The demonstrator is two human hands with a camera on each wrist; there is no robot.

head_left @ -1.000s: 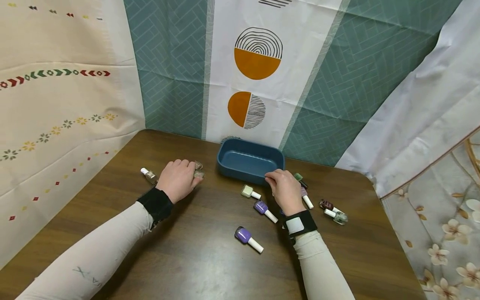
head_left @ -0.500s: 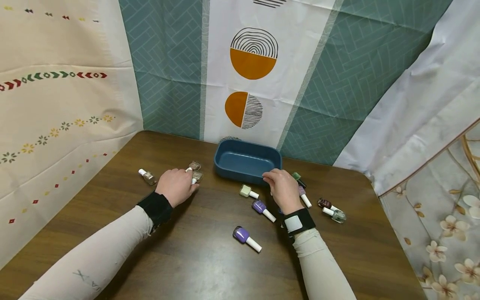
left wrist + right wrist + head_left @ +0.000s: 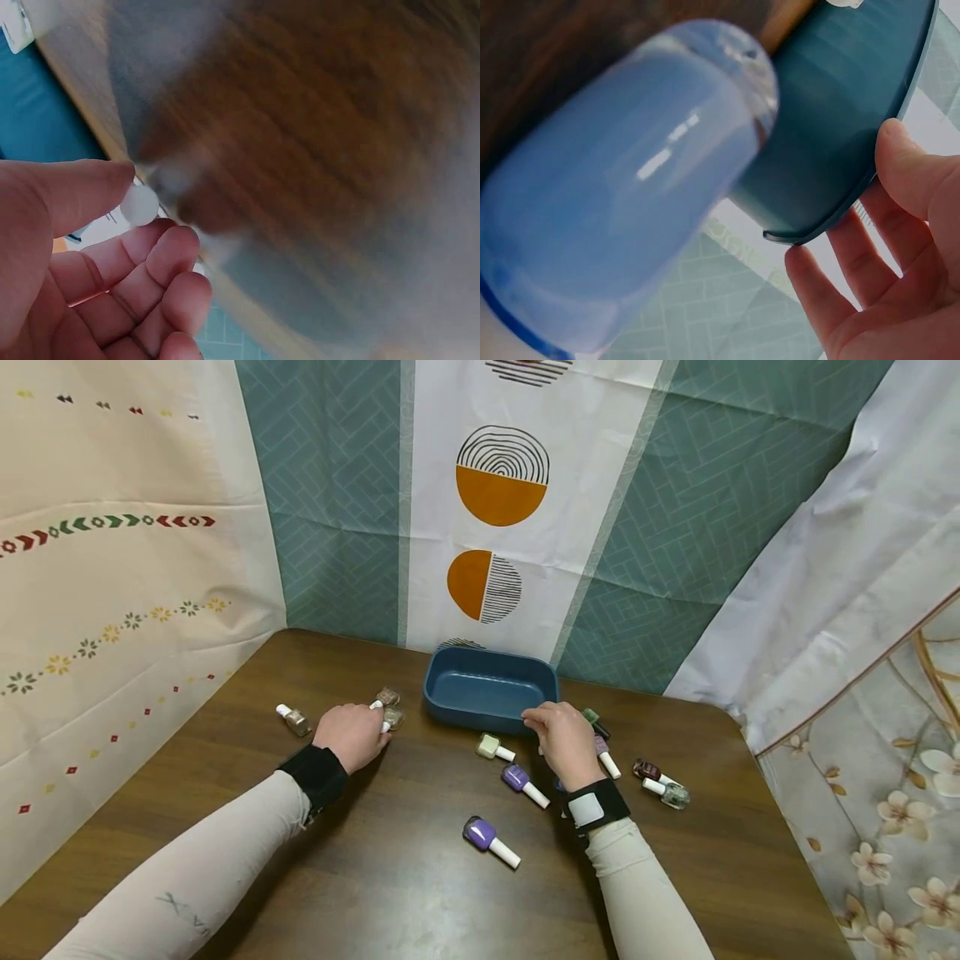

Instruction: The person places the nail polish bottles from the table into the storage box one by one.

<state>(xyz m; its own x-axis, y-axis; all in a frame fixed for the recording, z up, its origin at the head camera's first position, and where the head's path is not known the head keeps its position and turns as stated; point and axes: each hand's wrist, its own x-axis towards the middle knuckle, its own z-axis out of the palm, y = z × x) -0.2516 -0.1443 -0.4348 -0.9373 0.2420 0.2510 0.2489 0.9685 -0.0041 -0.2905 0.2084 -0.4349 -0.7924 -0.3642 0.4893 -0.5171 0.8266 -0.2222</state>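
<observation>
The left hand (image 3: 348, 737) pinches the white cap (image 3: 140, 205) of a glitter nail polish bottle (image 3: 393, 718) left of the blue tray (image 3: 465, 715), though blur hides whether its glass touches the table (image 3: 405, 835). The bottle is likely light, hard, slick and breakable, best held by that cap. The right hand (image 3: 567, 739) grips the stiff-looking tray's near right corner, its smooth floor showing.

A brown table (image 3: 360, 860) bears a blue tray (image 3: 491, 691) and nail-polish bottles (image 3: 482, 835).
</observation>
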